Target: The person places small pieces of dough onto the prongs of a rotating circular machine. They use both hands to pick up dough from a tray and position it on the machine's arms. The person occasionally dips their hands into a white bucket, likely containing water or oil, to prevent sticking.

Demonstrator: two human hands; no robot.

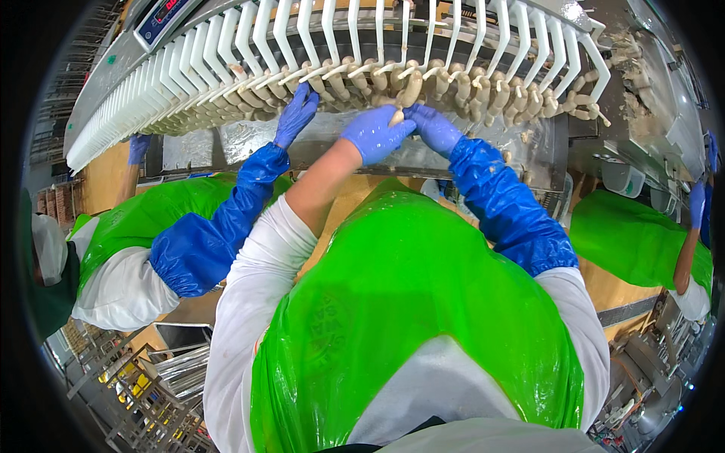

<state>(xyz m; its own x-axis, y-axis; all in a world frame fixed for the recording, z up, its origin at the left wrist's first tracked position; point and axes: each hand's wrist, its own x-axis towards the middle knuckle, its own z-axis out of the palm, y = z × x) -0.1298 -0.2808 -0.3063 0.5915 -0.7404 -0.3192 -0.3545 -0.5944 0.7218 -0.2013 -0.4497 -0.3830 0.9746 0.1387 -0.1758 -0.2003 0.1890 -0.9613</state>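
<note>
Pale linked sausages [495, 98] hang in loops from a long curved row of white hooks [355, 34]. In front of the row, at the middle, my hands in blue-violet gloves meet at the fingertips. My left hand [377, 136] is closed round a sausage [396, 117], whose tip shows above the fingers. Its forearm is bare below a white sleeve. My right hand [434, 128], with a shiny blue sleeve cover, pinches at the lower end of a hanging sausage [411, 87]; its fingertips are partly hidden. Both hands stay just below the hooks.
A co-worker's gloved hand [298, 115] touches the sausages close to my left. Under the row lies a wet metal tray [332, 140]. A scale display [162, 16] stands at the far left. Another person in a green apron [638, 238] works on the right beside a metal table [657, 113].
</note>
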